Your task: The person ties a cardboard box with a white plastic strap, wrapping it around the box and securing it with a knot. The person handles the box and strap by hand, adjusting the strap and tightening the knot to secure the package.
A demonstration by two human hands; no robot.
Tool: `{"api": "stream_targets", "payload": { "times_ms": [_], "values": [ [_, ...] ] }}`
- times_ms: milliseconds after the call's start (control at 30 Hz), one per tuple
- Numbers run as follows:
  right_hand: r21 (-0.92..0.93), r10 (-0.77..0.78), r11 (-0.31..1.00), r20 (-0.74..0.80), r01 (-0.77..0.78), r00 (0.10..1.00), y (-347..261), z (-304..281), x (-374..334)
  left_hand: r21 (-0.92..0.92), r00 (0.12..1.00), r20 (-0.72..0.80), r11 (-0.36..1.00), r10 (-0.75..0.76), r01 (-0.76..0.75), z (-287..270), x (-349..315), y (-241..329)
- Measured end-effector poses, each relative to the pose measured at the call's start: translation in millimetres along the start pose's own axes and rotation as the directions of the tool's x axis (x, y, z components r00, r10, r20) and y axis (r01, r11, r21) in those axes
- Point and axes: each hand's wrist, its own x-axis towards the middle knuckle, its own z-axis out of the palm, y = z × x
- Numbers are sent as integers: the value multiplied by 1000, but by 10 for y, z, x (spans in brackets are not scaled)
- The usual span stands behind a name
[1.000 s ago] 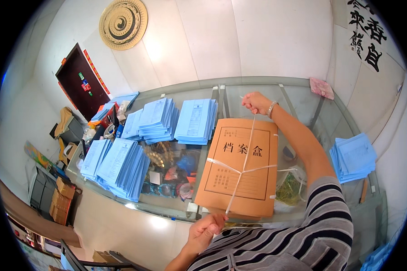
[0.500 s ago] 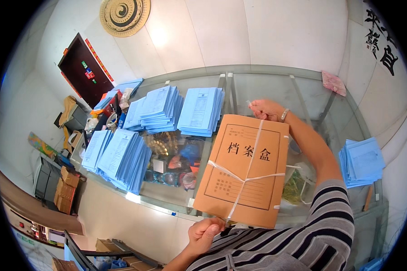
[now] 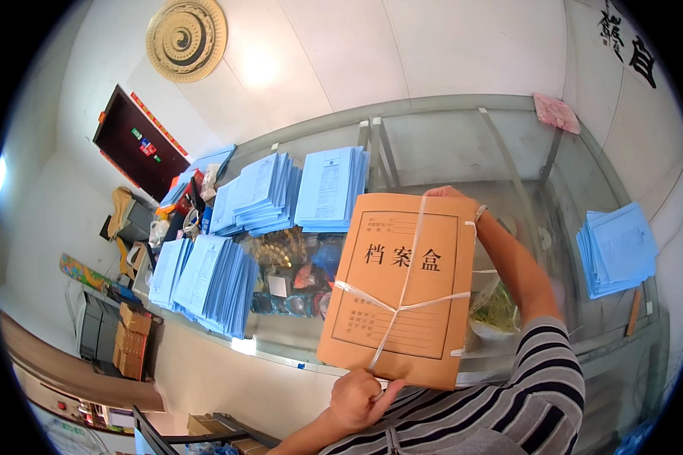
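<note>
Brown file box [image 3: 383, 282]; contents hidden

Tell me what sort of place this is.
Likely an office or shop: there's a glass-topped counter, stacks of blue papers, and a brown file box tied with white string.

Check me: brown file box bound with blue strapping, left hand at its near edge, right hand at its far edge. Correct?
Not quite: the strapping is white, not blue, as the head view shows. The rest stands: it binds the brown file box, with the left hand at its near edge and the right hand at its far edge.
</note>
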Motion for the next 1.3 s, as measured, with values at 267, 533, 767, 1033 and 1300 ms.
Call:
{"api": "stream_targets", "payload": {
  "times_ms": [267,533,767,1033,1300],
  "values": [
    [99,-163,976,-250,193,954,429,-98,-195,180,979,71,968,-189,173,-114,176,181],
    [59,-13,998,-381,38,924,1595,-213,-346,279,877,24,846,-480,455,-280,464,34],
    [-34,-68,998,-564,60,823,2103,-209,-392,654,963,130,750,-236,96,-60,672,-121],
    [53,-29,996,-582,73,813,2039,2,-457,540,997,25,840,-76,50,-25,547,-349],
    [64,-42,992,-659,111,751,2183,94,-653,438,991,55,895,-122,85,-168,534,-495]
  ]
}}
